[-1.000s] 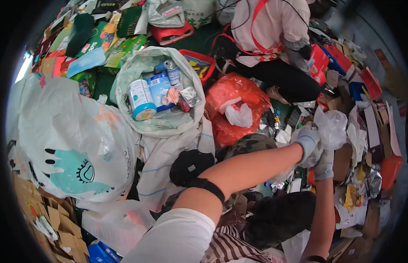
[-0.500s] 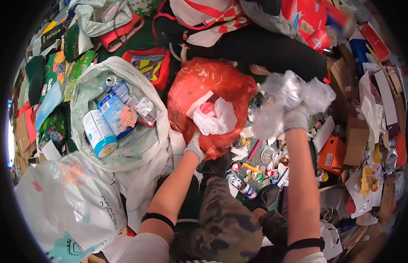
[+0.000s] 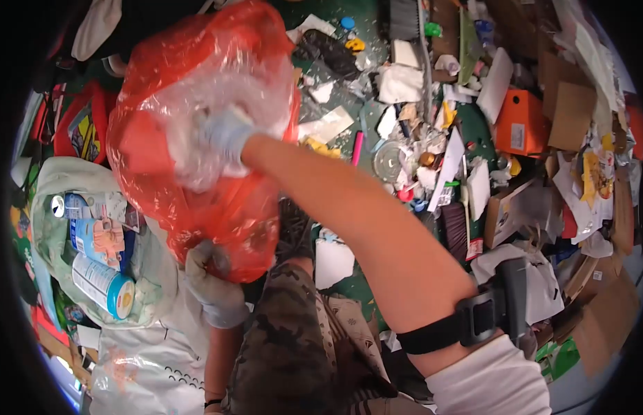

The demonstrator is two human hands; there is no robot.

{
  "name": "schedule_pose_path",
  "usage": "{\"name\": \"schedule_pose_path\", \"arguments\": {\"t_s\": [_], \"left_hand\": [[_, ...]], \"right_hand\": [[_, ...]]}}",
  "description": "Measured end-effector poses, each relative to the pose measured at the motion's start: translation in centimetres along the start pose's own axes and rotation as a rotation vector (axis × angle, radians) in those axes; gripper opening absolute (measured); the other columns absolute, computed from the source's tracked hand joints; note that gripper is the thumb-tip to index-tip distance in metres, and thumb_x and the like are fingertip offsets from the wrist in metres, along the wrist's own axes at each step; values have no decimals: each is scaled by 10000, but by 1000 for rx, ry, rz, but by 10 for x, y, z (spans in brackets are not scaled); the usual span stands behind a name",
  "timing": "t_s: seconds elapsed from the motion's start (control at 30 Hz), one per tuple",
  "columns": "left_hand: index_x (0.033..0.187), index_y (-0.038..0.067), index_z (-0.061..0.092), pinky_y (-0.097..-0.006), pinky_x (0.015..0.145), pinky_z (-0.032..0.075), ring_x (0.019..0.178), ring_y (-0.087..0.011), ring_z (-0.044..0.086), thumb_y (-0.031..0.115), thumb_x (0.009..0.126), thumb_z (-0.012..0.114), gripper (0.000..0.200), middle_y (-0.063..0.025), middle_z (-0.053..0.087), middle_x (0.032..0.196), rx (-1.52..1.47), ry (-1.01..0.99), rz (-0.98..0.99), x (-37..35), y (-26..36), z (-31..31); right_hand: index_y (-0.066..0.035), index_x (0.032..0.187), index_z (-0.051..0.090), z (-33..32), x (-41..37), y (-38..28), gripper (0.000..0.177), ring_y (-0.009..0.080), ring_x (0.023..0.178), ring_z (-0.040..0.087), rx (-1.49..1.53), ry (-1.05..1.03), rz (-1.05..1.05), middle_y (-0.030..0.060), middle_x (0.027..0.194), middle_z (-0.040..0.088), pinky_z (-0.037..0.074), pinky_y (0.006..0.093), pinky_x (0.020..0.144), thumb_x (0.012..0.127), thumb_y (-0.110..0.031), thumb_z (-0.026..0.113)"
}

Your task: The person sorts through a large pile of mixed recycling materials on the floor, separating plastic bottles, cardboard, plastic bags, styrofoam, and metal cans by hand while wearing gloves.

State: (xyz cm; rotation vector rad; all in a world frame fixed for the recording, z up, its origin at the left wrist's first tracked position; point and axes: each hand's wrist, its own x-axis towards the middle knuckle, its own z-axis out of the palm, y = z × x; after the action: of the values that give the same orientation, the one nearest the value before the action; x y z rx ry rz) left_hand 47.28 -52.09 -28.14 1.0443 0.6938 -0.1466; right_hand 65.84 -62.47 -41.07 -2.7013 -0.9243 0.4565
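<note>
The red bag lay at left, its long axis from far to near. The left hand was closed on its near edge; the right hand, farther, touched clear plastic inside, how open I could not tell.

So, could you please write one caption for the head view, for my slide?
Gloved right hand amid clear plastic inside a red bag, gloved left hand at its near edge.

Green floor strewn with small litter, far centre. Cardboard heaped along right side. Grey surface, near right edge. Bright light, near left edge.
</note>
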Motion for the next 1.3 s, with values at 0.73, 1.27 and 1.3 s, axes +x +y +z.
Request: {"name": "schedule_pose_path", "arguments": {"t_s": [0.73, 1.27, 1.3], "left_hand": [[1103, -16, 599, -327, 841, 496, 944, -200, 628, 183, 786, 726, 396, -138, 624, 1094, 1131, -643, 771, -71, 69, 120], [1036, 51, 550, -389, 627, 573, 717, -194, 654, 116, 838, 650, 230, -78, 638, 844, 374, -485, -839, 15, -167, 101], [1041, 57, 552, -392, 625, 571, 720, -186, 653, 109, 835, 654, 236, -75, 641, 854, 356, -518, -894, 11, -160, 107]], "right_hand": [[-137, 1260, 454, 84, -394, -2, 660, 247, 923, 593, 170, -34, 163, 74, 1020, 553, 499, 374, 722, 666, -273, 708], [-62, 1383, 364, 49, -357, 98, 785, 397, 1308, 331, 164, 296, 681, 235, 1417, 339, 310, 464, 1065, 703, -244, 713], [-61, 1386, 360, 49, -355, 104, 821, 394, 1310, 329, 107, 227, 654, 232, 1416, 340, 303, 463, 1068, 680, -253, 731]]}}
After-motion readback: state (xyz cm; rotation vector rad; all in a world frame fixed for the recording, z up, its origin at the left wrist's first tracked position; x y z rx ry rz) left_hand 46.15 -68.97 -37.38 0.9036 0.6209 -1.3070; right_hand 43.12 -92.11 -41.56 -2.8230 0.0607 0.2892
